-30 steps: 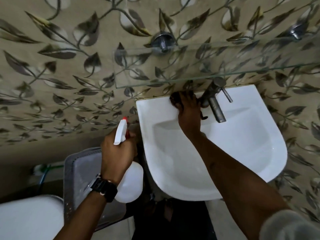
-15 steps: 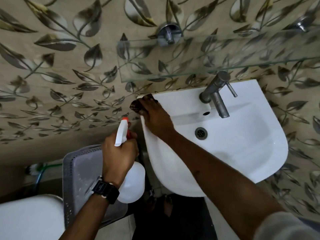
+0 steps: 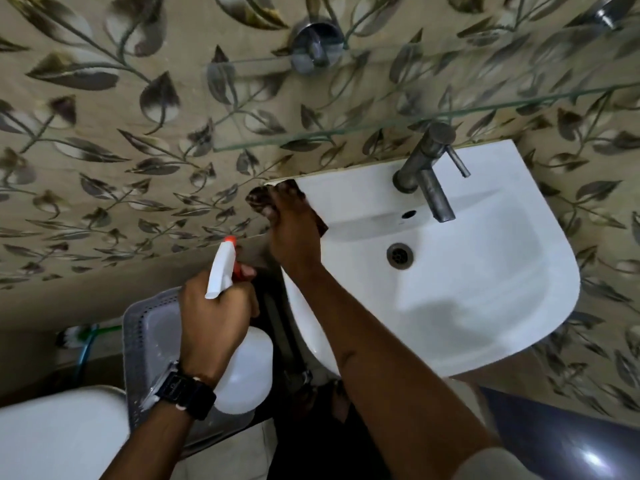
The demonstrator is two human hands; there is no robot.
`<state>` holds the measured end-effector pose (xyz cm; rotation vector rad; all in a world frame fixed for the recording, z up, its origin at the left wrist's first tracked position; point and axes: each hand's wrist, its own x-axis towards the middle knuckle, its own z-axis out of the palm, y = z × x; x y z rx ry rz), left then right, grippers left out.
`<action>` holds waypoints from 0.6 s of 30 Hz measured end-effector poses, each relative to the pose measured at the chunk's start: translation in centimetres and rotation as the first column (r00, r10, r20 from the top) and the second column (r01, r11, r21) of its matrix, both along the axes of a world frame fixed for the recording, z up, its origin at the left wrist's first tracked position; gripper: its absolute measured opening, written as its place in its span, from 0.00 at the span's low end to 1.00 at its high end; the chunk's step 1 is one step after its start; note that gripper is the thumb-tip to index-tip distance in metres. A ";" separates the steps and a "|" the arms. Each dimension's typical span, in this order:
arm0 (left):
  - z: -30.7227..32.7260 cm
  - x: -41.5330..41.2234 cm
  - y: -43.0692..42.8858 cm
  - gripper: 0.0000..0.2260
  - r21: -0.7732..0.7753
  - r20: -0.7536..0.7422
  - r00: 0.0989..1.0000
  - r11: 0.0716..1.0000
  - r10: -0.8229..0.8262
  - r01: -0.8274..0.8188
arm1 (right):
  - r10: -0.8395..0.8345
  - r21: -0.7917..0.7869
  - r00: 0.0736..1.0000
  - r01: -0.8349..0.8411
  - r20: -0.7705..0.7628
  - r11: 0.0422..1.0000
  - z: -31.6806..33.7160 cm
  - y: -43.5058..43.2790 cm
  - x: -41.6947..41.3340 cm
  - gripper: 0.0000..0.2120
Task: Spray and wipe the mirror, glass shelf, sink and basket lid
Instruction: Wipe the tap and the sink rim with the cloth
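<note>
Basin: the sink (image 3: 485,306) bowl is open from above; only the drain (image 3: 399,255) lies at its bottom.
Back rim: the tap (image 3: 427,171) stands here and leans over the bowl, so it blocks the way at the middle.
Above sink: the glass shelf (image 3: 346,98) juts out from the wall, over the tap; the room between them is narrow.
Left corner: the right hand (image 3: 294,233) with a dark cloth (image 3: 258,199) fills it, against the wall.
Left of sink: the left hand (image 3: 214,323) with the spray bottle (image 3: 242,368) hangs over the basket lid (image 3: 145,327); the gap to the sink edge is small and dark.
Right rim: free.
</note>
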<state>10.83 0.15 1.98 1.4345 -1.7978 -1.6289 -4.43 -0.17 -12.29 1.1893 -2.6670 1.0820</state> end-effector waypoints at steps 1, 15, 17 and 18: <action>0.3 -0.4 0.2 0.31 -0.001 0.005 1.000 1.000 -0.002 0.002 | 0.028 0.000 1.000 -0.028 0.013 1.000 -0.1 0.1 -0.5 0.19; 3.2 -4.5 3.1 0.31 0.104 -0.055 0.994 0.989 -0.096 0.101 | -0.036 -0.027 0.991 0.032 -0.130 0.999 -2.6 17.6 -13.2 0.27; 2.8 -5.0 3.0 0.25 0.062 -0.079 0.990 0.991 -0.114 0.119 | -0.031 -0.038 0.989 0.026 -0.141 0.999 -2.4 19.1 -14.4 0.25; 2.7 -5.3 3.0 0.21 0.039 -0.084 0.989 0.991 -0.124 0.127 | -0.063 -0.056 0.988 0.056 -0.144 0.997 -2.2 18.6 -13.9 0.23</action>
